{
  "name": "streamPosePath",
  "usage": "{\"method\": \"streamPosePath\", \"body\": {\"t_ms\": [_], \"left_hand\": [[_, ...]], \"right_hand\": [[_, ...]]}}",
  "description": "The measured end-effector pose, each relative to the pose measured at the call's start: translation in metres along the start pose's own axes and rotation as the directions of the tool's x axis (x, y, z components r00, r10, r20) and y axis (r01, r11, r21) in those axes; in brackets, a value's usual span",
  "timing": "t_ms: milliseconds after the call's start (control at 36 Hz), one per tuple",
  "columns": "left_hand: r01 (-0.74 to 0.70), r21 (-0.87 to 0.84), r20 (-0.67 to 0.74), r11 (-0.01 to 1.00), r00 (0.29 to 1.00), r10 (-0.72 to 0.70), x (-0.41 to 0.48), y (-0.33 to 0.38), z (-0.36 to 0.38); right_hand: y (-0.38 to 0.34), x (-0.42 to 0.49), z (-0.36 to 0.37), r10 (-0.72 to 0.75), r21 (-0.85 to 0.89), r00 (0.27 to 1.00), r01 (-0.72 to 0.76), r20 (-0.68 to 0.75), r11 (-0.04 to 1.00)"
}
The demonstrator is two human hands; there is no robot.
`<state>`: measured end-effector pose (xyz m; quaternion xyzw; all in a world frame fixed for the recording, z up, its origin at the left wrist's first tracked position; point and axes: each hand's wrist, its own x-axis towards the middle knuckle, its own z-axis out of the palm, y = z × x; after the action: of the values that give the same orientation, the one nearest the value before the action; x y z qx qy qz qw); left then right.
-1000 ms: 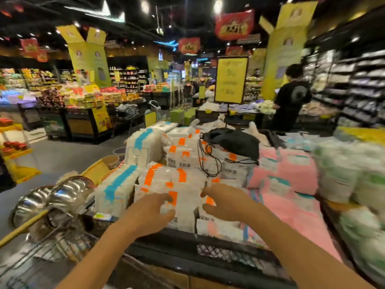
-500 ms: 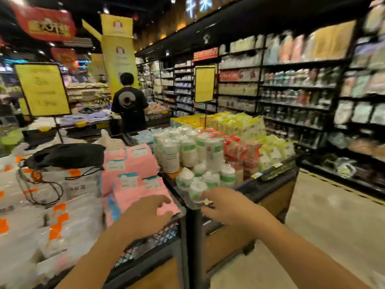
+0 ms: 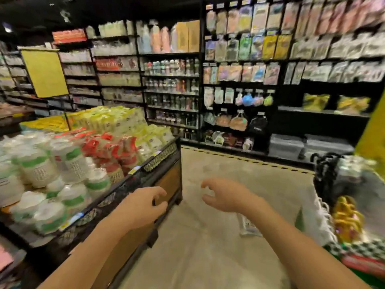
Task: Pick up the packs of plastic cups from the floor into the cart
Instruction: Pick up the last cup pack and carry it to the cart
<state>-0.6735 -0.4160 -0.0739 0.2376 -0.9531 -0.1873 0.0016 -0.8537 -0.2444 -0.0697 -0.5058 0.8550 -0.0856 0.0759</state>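
- Several tall dark shelves [image 3: 250, 59] of blurred packaged goods are seen across the far side.
- Pale floor [image 3: 208, 257] is spread through the middle, from near to far.
- One display table [image 3: 160, 156] is set at the near left, piled with wrapped stacks banded in green and red.
- At the right, a black wire frame [image 3: 325, 174] loaded with blurred goods is seen; it is judged to be the cart, though this cannot be told for certain.
- Both arms are stretched forward over the floor. The left hand [image 3: 143, 207] and right hand [image 3: 225, 195] are empty, fingers loosely curled.
- One pack of plastic cups [image 3: 249, 226] is found lying on the floor, right of centre, partly hidden behind the right forearm.
- A slip is judged the main risk: thin, smooth wrap could slide or buckle if pinched at one end only. Other packs out of view could be missed.
- The pack appears long, narrow, clear-wrapped and pale; its label is too blurred to read.
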Motion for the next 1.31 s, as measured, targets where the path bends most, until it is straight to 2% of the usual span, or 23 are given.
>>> {"method": "streamPosePath", "body": {"t_ms": [194, 389, 861, 1167, 1306], "left_hand": [[-0.091, 0.009, 0.029, 0.996, 0.995, 0.091, 0.069, 0.076, 0.035], [-0.171, 0.007, 0.1, 0.985, 0.98, 0.169, 0.144, 0.119, 0.058], [-0.377, 0.058, 0.14, 0.924, 0.92, 0.366, 0.381, 0.19, 0.077], [-0.472, 0.168, 0.118, 0.865, 0.881, 0.458, 0.534, 0.254, 0.108], [-0.417, 0.215, 0.086, 0.883, 0.909, 0.408, 0.601, 0.286, 0.13]], "right_hand": [[0.105, -0.024, -0.003, 0.175, 0.041, 0.985, -0.174, -0.011, 0.984], [0.175, -0.02, -0.004, 0.302, 0.039, 0.953, -0.3, -0.033, 0.953], [0.328, 0.094, -0.03, 0.545, 0.009, 0.836, -0.546, -0.063, 0.838], [0.458, 0.156, -0.054, 0.558, -0.022, 0.824, -0.563, -0.097, 0.826], [0.537, 0.191, -0.06, 0.523, -0.028, 0.846, -0.528, -0.107, 0.849]]}}
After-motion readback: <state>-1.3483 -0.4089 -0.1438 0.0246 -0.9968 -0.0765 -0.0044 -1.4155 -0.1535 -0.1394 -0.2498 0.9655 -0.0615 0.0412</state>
